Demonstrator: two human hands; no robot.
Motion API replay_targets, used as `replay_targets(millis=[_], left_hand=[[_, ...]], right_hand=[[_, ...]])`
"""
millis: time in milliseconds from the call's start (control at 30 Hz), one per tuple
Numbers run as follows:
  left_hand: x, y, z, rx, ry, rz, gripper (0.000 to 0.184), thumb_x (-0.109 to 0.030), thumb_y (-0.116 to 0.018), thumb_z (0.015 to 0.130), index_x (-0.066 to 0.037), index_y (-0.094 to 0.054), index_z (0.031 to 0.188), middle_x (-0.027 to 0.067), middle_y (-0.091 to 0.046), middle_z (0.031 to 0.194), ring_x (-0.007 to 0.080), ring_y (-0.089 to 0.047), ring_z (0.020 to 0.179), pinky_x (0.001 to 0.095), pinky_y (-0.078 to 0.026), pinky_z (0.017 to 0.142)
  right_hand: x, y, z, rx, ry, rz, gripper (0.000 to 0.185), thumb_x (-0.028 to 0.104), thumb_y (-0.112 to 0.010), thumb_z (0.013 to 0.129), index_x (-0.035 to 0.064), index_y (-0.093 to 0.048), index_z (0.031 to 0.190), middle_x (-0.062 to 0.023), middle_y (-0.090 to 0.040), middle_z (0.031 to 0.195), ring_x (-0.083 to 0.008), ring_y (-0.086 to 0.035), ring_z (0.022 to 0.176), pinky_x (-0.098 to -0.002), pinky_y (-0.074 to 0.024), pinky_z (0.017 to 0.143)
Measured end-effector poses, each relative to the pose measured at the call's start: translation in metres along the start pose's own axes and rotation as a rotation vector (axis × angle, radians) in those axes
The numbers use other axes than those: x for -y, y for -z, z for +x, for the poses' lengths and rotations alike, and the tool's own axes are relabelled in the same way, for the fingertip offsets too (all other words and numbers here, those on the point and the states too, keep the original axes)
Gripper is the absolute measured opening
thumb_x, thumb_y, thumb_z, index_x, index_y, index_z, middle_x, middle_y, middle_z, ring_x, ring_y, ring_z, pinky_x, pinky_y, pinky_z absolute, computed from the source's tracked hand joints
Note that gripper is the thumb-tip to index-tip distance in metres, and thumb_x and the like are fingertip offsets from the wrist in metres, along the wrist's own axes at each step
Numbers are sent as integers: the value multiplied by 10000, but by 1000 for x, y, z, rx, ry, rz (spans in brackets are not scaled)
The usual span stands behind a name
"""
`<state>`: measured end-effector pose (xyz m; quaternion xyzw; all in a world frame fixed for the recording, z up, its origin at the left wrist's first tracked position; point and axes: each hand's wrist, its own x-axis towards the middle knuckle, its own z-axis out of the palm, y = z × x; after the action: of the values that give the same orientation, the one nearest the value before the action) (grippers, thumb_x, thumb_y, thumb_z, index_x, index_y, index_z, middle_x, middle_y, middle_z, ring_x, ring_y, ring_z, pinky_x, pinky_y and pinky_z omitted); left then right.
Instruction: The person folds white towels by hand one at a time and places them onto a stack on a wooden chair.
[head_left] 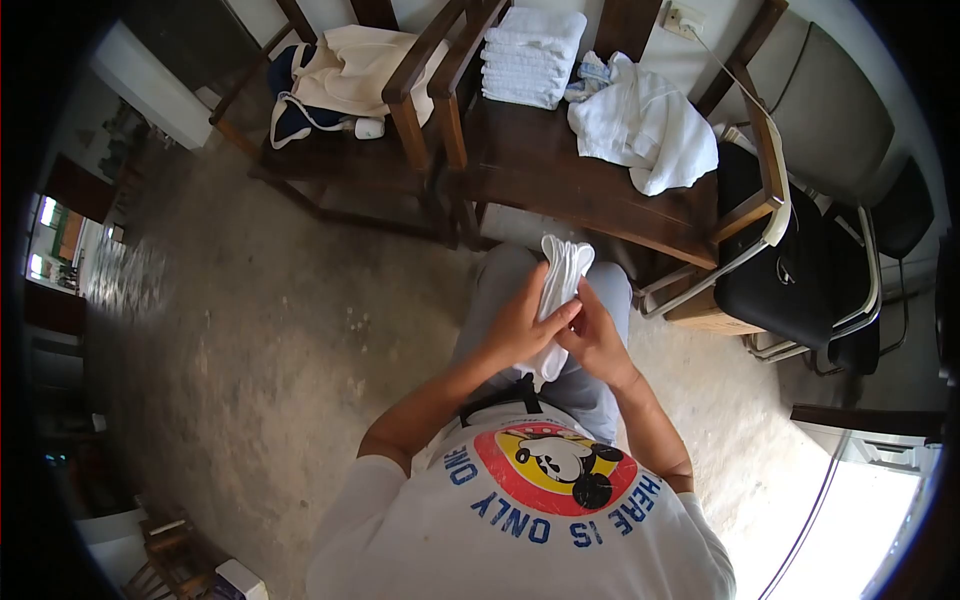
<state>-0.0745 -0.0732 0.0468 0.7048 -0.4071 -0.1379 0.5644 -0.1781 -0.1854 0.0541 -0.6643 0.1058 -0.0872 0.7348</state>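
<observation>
Your shirt [430, 530] sits nearest, folded cloth [566, 262] above your lap [592, 400].
Your left hand [518, 325] and right hand [598, 340] both grasp the cloth; towel stack [530, 62] on chair [530, 150] ahead.

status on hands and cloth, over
Left hand, right hand both holding folded white cloth. Cloth over lap. Nothing visibly in the way.

- my left forearm [430, 405] slants forward and inward from a bent elbow.
- my right forearm [648, 420] leans inward from the other side, its elbow bent too.
- my left hand [520, 328] is curled in a grip, thumb stretched across toward my right hand [602, 345].
- that right hand is bent in a grip as well, fingers pointing forward.
- both hands sit close together ahead of my torso.
</observation>
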Motion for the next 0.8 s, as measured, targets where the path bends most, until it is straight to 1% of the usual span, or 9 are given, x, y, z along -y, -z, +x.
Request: replay_targets(millis=[67, 167, 233, 333, 367, 433, 567, 700, 800], left_hand=[[-15, 11, 9, 152, 186, -120, 562, -257, -687, 838, -16, -391, 1251, 153, -595, 1063, 253, -626, 922, 355, -493, 777], [8, 8, 18, 182, 265, -282, 645, -224, -729, 809, -10, -371, 1300, 102, -561, 1122, 161, -552, 1022, 309, -464, 856], [20, 5, 23, 148, 215, -355, 626, -132, -726, 787, -10, -377, 1292, 97, -554, 1128, 165, -546, 1018, 306, -461, 858], [17, 15, 31, 139, 316, -570, 596, -43, -683, 777, -8, -384, 1291, 103, -543, 1157, 169, -540, 1045, 315, -457, 868], [6, 22, 35, 130, 361, -677, 586, -51, -677, 786, -10, -385, 1293, 97, -547, 1140, 160, -548, 1021, 312, -461, 865], [-11, 40, 42, 162, 377, -789, 581, -64, -683, 791, -7, -398, 1294, 87, -559, 1130, 163, -560, 1028, 299, -471, 866], [-10, 42, 52, 179, 337, -1054, 557, -61, -684, 770, -26, -442, 1271, 90, -567, 1135, 179, -573, 1042, 323, -479, 886], [1, 31, 52, 90, 340, -973, 554, -96, -703, 774, -16, -447, 1258, 85, -586, 1092, 177, -586, 1001, 319, -476, 875], [20, 38, 50, 48, 367, -929, 537, -115, -708, 794, -12, -443, 1250, 86, -562, 1102, 158, -561, 1005, 310, -462, 861]], right_hand=[[-2, 5, 2, 96, -20, -22, 800, -60, -576, 790, -29, -128, 1452, -85, -534, 1062, -140, -567, 903, -269, -484, 793], [4, 17, 7, 196, -26, 126, 833, -103, -511, 812, 11, -21, 1476, -117, -518, 1082, -171, -581, 900, -300, -501, 804], [27, 21, 8, 211, -143, 297, 734, -66, -517, 838, 12, -148, 1467, -112, -536, 1076, -166, -585, 925, -295, -507, 793], [32, 43, 7, 79, -156, 128, 594, -17, -537, 855, 4, -322, 1409, -104, -555, 1085, -156, -582, 951, -284, -509, 774], [1, 57, 9, -106, -71, 76, 483, 8, -556, 858, -3, -442, 1327, -108, -563, 1121, -152, -579, 973, -273, -508, 758], [-20, 65, 5, -442, -60, 52, 517, 137, -604, 875, 17, -421, 1343, -114, -554, 1170, -160, -574, 988, -311, -503, 783], [-58, 55, -10, -18, -252, 967, 786, 462, -652, 825, 32, -329, 1399, -153, -492, 1319, -276, -507, 1190, -427, -456, 940], [-45, 41, -6, -112, -139, 993, 701, 358, -637, 843, -22, -351, 1358, -166, -495, 1319, -303, -525, 1173, -459, -450, 968], [-33, 49, 7, -175, -239, 809, 581, 100, -626, 809, -40, -385, 1319, -174, -561, 1200, -284, -601, 1042, -408, -520, 870]])
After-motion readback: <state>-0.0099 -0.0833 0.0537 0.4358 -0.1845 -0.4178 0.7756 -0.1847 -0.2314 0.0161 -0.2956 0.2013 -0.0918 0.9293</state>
